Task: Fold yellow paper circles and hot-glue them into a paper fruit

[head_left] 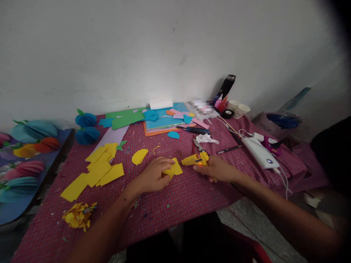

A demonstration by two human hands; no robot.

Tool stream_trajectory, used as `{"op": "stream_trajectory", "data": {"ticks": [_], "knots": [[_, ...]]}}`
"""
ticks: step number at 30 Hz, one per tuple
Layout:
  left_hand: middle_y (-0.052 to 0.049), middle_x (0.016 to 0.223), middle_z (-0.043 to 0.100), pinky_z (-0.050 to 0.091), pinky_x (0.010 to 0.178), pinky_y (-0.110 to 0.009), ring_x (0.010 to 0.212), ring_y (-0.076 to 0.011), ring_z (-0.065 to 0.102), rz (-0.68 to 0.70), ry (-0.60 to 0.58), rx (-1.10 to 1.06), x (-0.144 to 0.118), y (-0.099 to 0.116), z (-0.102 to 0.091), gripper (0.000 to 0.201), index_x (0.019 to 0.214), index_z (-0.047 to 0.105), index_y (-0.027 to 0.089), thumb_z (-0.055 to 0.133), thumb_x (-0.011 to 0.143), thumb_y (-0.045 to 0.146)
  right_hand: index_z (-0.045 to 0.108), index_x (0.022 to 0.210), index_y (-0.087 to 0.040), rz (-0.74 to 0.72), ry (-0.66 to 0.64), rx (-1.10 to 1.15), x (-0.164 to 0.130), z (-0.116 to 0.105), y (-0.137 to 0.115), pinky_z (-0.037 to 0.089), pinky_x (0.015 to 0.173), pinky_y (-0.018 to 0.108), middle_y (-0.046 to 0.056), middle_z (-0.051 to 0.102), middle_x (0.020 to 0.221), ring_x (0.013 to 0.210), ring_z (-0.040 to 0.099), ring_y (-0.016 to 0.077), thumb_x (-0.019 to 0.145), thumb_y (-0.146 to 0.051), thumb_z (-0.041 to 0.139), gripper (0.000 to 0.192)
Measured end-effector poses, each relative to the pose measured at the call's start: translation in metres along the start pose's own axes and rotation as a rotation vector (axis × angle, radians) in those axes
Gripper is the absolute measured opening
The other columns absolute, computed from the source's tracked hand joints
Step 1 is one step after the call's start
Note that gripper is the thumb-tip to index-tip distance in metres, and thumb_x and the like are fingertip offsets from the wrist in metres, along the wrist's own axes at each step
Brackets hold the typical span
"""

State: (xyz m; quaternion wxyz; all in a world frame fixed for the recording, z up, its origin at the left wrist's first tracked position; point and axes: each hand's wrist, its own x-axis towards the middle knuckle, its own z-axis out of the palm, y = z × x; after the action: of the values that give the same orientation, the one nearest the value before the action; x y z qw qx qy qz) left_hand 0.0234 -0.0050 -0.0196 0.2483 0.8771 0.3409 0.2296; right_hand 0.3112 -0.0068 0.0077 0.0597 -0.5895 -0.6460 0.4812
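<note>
My left hand point(156, 174) grips a folded piece of yellow paper point(177, 167) above the middle of the table. In my right hand point(216, 168) is a yellow hot glue gun point(193, 159), its nozzle pointing left and close to the paper's right edge. A small orange light glows on the gun. Left of my left hand lies a yellow half-round paper cutout point(139, 156). Several yellow paper rectangles point(100, 168) overlap farther left. Scissors point(201, 147) rest just behind the glue gun, beside a crumpled white tissue point(206, 138).
Coloured sheets point(128, 119) and a blue folder point(164, 122) lie at the back. A white power bank point(260, 153) with cables, paper cups point(242, 110) and a black flask point(227, 86) stand right. Crumpled yellow paper point(79, 216) sits front left; paper pumpkins point(87, 135) stand back left.
</note>
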Motion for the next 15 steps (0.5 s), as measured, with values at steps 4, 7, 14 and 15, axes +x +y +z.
{"op": "stream_trajectory", "data": {"ticks": [4, 7, 14, 15], "knots": [[-0.008, 0.126, 0.067, 0.043, 0.108, -0.045, 0.119, -0.0237, 0.059, 0.005, -0.003, -0.006, 0.0005, 0.0006, -0.0008, 0.013, 0.083, 0.061, 0.020, 0.055, 0.077, 0.011, 0.056, 0.077, -0.018, 0.000, 0.004, -0.029, 0.0004, -0.0008, 0.0022, 0.038, 0.037, 0.019, -0.002, 0.055, 0.051, 0.040, 0.050, 0.0094, 0.089, -0.060, 0.056, 0.044], [-0.008, 0.125, 0.068, 0.044, 0.107, -0.045, 0.118, -0.0237, 0.060, 0.005, -0.001, -0.013, 0.0005, 0.0007, -0.0008, 0.013, 0.083, 0.062, 0.021, 0.056, 0.077, 0.011, 0.057, 0.077, -0.018, 0.014, 0.003, -0.040, 0.0001, -0.0010, 0.0017, 0.038, 0.037, 0.019, -0.002, 0.055, 0.050, 0.039, 0.050, 0.0091, 0.089, -0.061, 0.056, 0.045], [-0.008, 0.126, 0.067, 0.043, 0.108, -0.045, 0.119, -0.0236, 0.059, -0.003, -0.012, -0.009, 0.0004, 0.0019, -0.0016, 0.012, 0.081, 0.061, 0.021, 0.056, 0.077, 0.011, 0.058, 0.080, -0.018, 0.023, 0.010, -0.031, -0.0017, -0.0007, -0.0027, 0.038, 0.037, 0.019, -0.002, 0.056, 0.051, 0.040, 0.051, 0.0097, 0.087, -0.062, 0.059, 0.045], [-0.008, 0.126, 0.067, 0.043, 0.108, -0.044, 0.119, -0.0236, 0.059, -0.007, -0.012, -0.010, 0.0005, 0.0022, -0.0018, 0.011, 0.081, 0.061, 0.021, 0.056, 0.077, 0.011, 0.058, 0.079, -0.018, 0.027, 0.011, -0.038, -0.0019, -0.0006, -0.0030, 0.038, 0.037, 0.019, -0.002, 0.056, 0.051, 0.040, 0.051, 0.0096, 0.087, -0.062, 0.058, 0.045]]}}
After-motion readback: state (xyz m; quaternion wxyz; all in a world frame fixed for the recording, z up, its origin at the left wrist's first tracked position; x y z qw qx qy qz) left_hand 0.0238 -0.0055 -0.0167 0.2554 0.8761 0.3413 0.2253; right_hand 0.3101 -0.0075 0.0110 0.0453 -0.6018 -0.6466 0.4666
